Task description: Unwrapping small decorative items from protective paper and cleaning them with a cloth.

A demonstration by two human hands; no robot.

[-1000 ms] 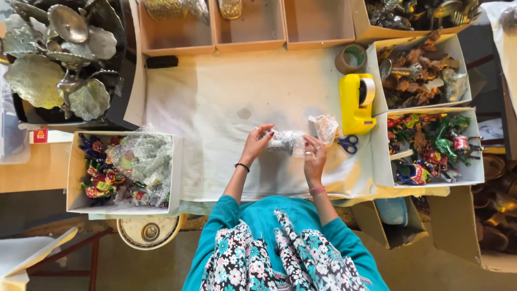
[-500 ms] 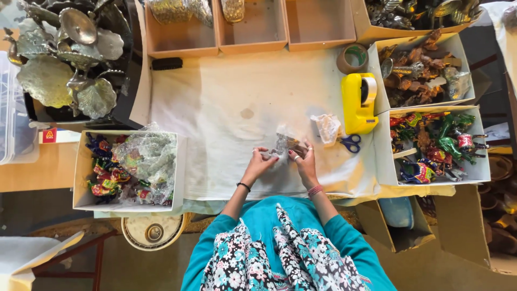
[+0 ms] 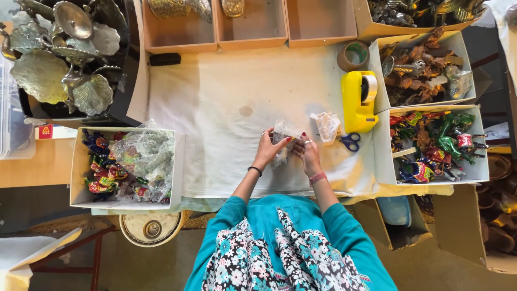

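Fingers (image 3: 288,141) of both hands closed around bubble-wrapped bundle (image 3: 282,133), pinched between them.

The bench (image 3: 226,97) is covered by a stained white cloth (image 3: 215,161) and lit evenly by soft daylight. A bare wooden surface (image 3: 32,167) is seen at the left edge, and a dull grey-brown floor (image 3: 140,269) is shown below.

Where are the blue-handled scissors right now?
In the head view, the blue-handled scissors lie on the white table cloth, right of the right hand, just below the yellow tape dispenser.
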